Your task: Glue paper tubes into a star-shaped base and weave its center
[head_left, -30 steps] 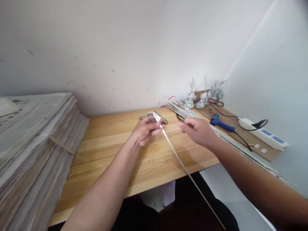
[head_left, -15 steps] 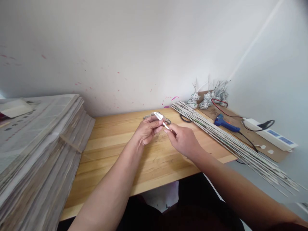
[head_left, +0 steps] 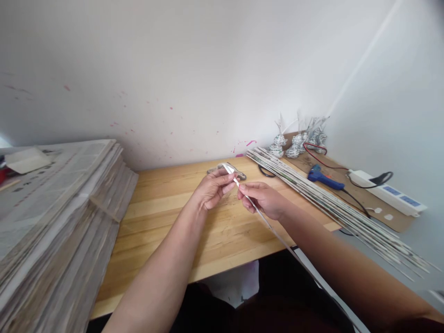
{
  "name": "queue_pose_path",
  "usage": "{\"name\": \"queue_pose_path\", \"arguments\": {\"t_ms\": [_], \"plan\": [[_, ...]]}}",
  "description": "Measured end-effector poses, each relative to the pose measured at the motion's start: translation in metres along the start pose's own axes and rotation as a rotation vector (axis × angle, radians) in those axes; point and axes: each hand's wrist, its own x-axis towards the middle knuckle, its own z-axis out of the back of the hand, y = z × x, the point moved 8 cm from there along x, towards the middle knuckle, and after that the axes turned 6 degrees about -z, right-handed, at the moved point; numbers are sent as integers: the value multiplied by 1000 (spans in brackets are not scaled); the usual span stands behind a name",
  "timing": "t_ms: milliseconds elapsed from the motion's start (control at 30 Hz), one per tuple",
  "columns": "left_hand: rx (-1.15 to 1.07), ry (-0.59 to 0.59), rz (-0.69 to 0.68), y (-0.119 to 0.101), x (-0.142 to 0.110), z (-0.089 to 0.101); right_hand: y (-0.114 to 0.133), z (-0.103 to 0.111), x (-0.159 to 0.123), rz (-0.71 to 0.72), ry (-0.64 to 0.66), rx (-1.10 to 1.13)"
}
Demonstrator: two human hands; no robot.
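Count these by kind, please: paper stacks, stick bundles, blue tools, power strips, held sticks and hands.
Paper stack: 1
Stick bundle: 1
Blue tool: 1
Power strip: 1
Held white stick: 1
Left hand and right hand: 2
Total: 7

The thin stick [head_left: 228, 169] looks like smooth, matt white paper, while the sticks in the bundle [head_left: 294, 182] seem to be rolled printed paper, dull and speckled. The table [head_left: 156, 222] is smooth wood with visible grain and a faint sheen, and the newspaper stack [head_left: 76, 175] is matt paper, rough and ragged along its layered edges. The glue gun [head_left: 328, 179] looks like blue plastic, the power strip [head_left: 379, 189] smooth white plastic, and the board [head_left: 354, 201] matt brown cardboard, stained in places.
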Motion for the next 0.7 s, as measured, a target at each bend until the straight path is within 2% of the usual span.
{"name": "queue_pose_path", "arguments": {"t_ms": [100, 167, 233, 367, 433, 533, 700], "plan": [[-10, -1, 5, -1, -1, 0, -7, -3, 3, -60, 71, 77], [-15, -5, 3, -1, -1, 0, -8, -2, 4, -36, 50, 33], [-19, -21, -4, -1, -1, 1, -2, 4, 3, 68, -68, -123], [-17, -63, -14, -1, 0, 3, 25, 10, -12, 372, -405, -635], [-13, -73, -16, -1, 0, 4, 32, 5, -18, 454, -469, -808], [-7, -75, -21, -1, 1, 4, 35, 1, -20, 492, -484, -887], [-10, -62, -27, -1, 2, 5, 29, 6, -14, 427, -426, -754]]}}
